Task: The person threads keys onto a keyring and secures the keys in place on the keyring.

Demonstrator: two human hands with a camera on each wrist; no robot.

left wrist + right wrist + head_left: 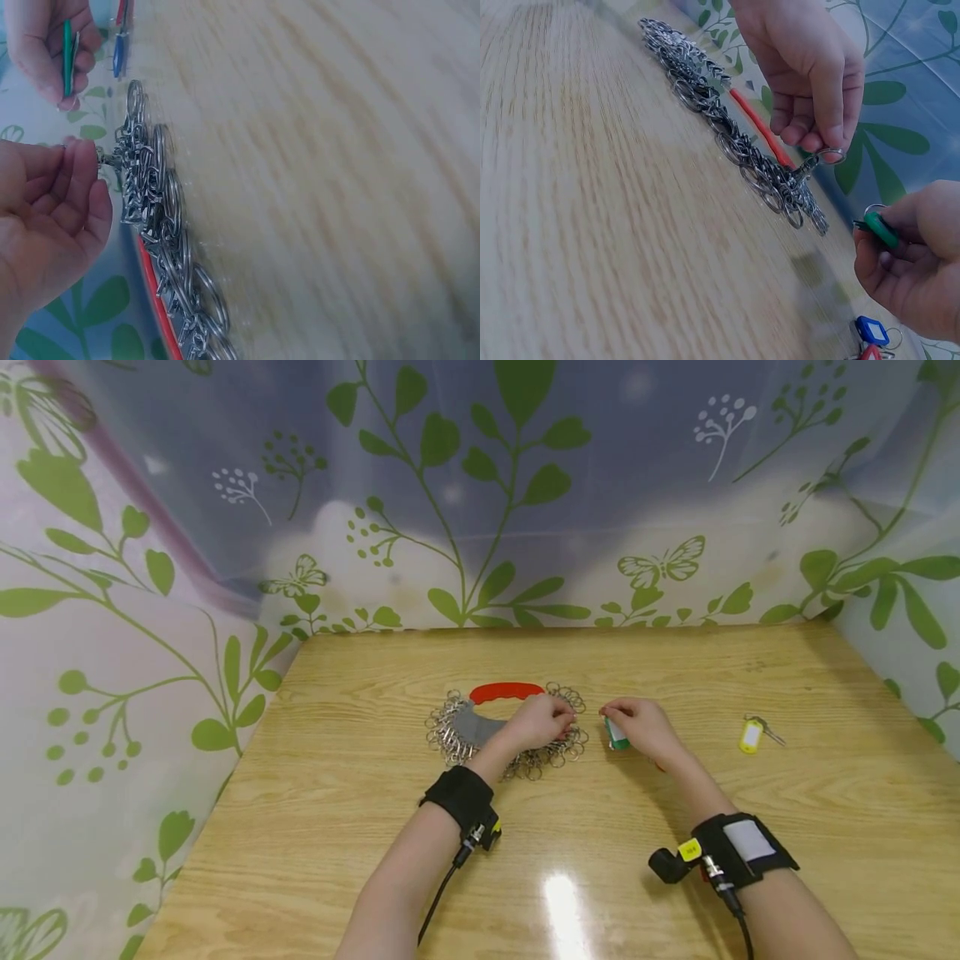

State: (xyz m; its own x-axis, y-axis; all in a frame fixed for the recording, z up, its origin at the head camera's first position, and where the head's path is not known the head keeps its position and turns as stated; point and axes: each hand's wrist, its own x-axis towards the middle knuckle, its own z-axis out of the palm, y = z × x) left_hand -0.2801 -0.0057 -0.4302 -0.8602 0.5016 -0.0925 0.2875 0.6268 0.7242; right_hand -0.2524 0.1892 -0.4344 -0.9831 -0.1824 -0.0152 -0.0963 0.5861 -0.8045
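Observation:
A grey key holder plate [477, 727] with a red handle [506, 691] lies on the table, fringed by many metal clips and split rings [174, 199]. At its right end my left hand [534, 720] pinches one metal ring [831, 155], lifted on its clip, between thumb and fingertips. Just to the right, my right hand [645, 725] holds a green key tag [617, 737] with a white label between thumb and fingers. A small ring [875, 208] stands up from the tag in the right wrist view. The two hands are a short gap apart.
On the wooden table [337, 827], a yellow key tag [750, 737] with keys [768, 729] lies to the right. A blue tag [871, 330] and a red tag [871, 352] lie beneath my right hand. A leaf-patterned curtain [510, 552] hangs behind the table.

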